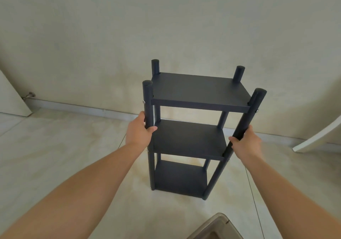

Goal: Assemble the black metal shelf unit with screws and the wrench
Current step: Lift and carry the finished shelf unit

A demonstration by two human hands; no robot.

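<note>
A black metal shelf unit (200,91) with three shelves and round posts stands upright on the pale floor in the middle of the view. My left hand (140,130) grips its front left post between the top and middle shelves. My right hand (246,142) grips the front right post at about the same height. Small silver screw heads (143,101) show on the outer sides of the front posts. No wrench is in view.
A pale wall with a skirting board (83,106) runs behind the shelf. A door edge with a metal stopper (29,95) is at the far left. A white furniture piece (317,137) leans in at the right, and a grey box corner (215,227) sits at the bottom.
</note>
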